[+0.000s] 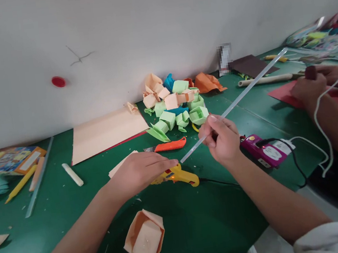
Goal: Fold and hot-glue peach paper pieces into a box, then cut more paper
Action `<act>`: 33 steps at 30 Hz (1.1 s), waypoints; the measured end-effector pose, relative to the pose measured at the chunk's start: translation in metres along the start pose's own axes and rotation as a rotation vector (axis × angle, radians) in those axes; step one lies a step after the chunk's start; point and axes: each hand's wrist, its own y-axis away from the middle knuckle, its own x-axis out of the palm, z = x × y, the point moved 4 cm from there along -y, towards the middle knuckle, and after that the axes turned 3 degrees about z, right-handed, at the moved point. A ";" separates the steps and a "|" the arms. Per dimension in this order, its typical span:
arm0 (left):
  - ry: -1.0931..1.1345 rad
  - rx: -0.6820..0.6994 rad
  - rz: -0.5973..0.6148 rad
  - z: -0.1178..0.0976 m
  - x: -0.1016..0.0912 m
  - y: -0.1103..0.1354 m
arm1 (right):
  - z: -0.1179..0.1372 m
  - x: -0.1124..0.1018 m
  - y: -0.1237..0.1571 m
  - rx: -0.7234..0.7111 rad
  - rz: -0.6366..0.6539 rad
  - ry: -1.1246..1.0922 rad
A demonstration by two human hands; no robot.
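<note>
My left hand [136, 172] is closed over the front of a yellow hot glue gun [186, 176], hiding its nozzle; the thumb is out of sight. An orange light glows on the gun's body. A long clear glue stick [250, 88] is pinched in my right hand [222, 138], slanting up to the right. Its lower tip hovers close to the gun's rear end, by my left fingertips; contact is unclear. Nearer to me lies a folded peach paper box [147, 240], its open side up, with glossy specks inside.
An orange cutter [170, 144] lies behind the gun. Folded paper pieces [172, 101] are heaped against the wall, beside a peach sheet [108, 132]. The purple power box [266, 150] carries cables. At right, another person's hands [310, 84] work over red paper [286, 92].
</note>
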 end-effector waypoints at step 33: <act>-0.149 0.013 -0.073 -0.006 -0.013 -0.005 | -0.003 0.005 0.005 -0.072 0.009 0.036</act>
